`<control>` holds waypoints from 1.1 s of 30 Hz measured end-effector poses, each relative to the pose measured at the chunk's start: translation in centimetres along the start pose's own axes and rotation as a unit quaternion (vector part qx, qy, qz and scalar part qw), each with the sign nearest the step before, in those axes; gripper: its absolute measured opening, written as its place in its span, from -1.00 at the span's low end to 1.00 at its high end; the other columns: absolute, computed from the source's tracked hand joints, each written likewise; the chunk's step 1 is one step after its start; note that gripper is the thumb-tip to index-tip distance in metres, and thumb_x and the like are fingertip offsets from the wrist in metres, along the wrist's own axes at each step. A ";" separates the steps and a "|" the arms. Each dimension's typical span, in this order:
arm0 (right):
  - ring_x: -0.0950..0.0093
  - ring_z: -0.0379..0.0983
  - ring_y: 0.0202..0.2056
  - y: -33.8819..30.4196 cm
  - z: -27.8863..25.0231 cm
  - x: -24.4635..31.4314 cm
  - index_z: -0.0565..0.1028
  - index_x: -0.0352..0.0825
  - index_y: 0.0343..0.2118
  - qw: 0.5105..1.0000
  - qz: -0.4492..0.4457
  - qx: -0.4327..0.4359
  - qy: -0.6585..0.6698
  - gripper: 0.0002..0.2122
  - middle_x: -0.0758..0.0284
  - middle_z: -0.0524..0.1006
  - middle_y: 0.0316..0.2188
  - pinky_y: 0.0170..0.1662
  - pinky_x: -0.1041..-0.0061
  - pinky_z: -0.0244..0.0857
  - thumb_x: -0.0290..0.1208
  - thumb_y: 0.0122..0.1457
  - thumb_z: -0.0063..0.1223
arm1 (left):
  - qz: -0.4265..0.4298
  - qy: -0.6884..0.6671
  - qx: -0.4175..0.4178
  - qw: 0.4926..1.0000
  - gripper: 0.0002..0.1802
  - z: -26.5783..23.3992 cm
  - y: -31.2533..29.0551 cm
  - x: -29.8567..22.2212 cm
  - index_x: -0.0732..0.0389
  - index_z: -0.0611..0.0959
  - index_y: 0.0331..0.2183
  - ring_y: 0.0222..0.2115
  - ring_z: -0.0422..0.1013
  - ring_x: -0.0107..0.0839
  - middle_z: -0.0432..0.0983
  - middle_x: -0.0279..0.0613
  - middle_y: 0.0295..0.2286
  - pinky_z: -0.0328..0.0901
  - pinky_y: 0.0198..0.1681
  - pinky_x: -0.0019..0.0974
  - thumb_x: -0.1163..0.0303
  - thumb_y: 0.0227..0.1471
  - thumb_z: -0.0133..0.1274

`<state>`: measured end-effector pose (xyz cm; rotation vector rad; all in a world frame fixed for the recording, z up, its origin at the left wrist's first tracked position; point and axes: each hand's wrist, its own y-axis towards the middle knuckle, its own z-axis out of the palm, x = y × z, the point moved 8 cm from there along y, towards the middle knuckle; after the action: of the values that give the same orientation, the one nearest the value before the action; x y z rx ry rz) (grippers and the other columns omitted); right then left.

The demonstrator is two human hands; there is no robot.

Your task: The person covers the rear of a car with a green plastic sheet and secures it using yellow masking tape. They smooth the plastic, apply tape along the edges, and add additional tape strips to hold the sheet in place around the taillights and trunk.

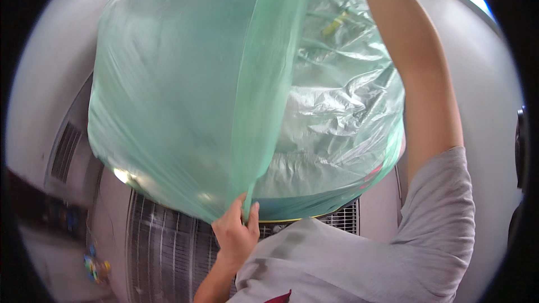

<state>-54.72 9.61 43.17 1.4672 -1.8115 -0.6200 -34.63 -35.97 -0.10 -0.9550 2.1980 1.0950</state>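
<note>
Pinching a fold of the green plastic cover (168, 78) between thumb and fingers, the left hand (236, 231) was nearly closed at the cover's lower edge, in front of a dark grille (168, 247). The cover bulged broadly across the upper middle, smooth at left and crinkled at right. The right arm (424, 73) reached up beyond view, so the right hand's state could not be told
</note>
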 end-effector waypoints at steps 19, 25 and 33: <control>0.29 0.54 -0.58 4.9 11.0 -11.7 0.65 -0.44 -0.43 0.999 -0.034 -0.008 0.016 -0.77 0.11 0.64 -0.50 -0.46 0.24 0.45 -0.32 0.05 0.36 | -0.154 -0.014 -0.160 0.975 -0.77 7.9 -0.6 6.0 0.29 0.58 -0.22 -0.62 0.45 -0.19 0.53 -0.08 -0.60 0.29 -0.49 -0.14 0.32 0.21 0.20; 0.38 0.63 -0.27 2.3 7.5 -8.7 0.72 -0.29 -0.22 0.999 0.040 0.022 -0.007 -0.65 0.20 0.71 -0.30 -0.10 0.32 0.49 -0.10 0.08 0.39 | -0.012 0.081 -0.177 0.981 -0.83 6.8 -0.7 2.2 0.22 0.59 -0.41 -0.65 0.38 -0.13 0.44 -0.16 -0.59 0.23 -0.55 -0.14 0.37 0.20 0.19; 0.17 0.61 -0.06 -1.3 2.2 -4.3 0.72 -0.23 -0.19 0.993 0.112 -0.023 -0.010 -0.63 0.18 0.70 -0.15 0.04 0.20 0.45 -0.01 0.14 0.29 | -0.065 0.072 -0.197 0.976 -0.67 4.8 1.1 5.4 0.21 0.56 -0.21 -0.58 0.37 -0.20 0.38 -0.25 -0.54 0.24 -0.54 -0.11 0.23 0.12 0.29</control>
<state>-55.15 13.28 39.88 1.2107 -1.9303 -0.5604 -38.25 -33.49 -5.95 -1.3629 2.0297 1.4702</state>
